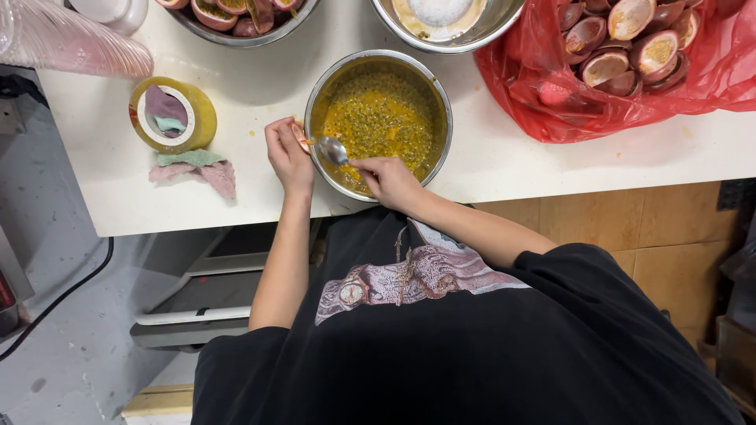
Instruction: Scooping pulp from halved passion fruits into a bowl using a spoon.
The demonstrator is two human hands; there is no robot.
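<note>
White countertop (504, 161): work surface across the upper frame. Roll of yellow tape (172, 115), at 10 o'clock, pink and green cloth scraps tucked in its core. Crumpled pink-green rag (197, 168), just below the roll. Red plastic bag (543, 94), at 2 o'clock, filled with emptied passion-fruit shells (630, 43). Steel bowl of halved passion fruit (236, 20), at 11 o'clock. Steel bowl with white sugar (441, 20), at 12 o'clock. Stack of clear plastic cups (71, 43), far upper left.
</note>
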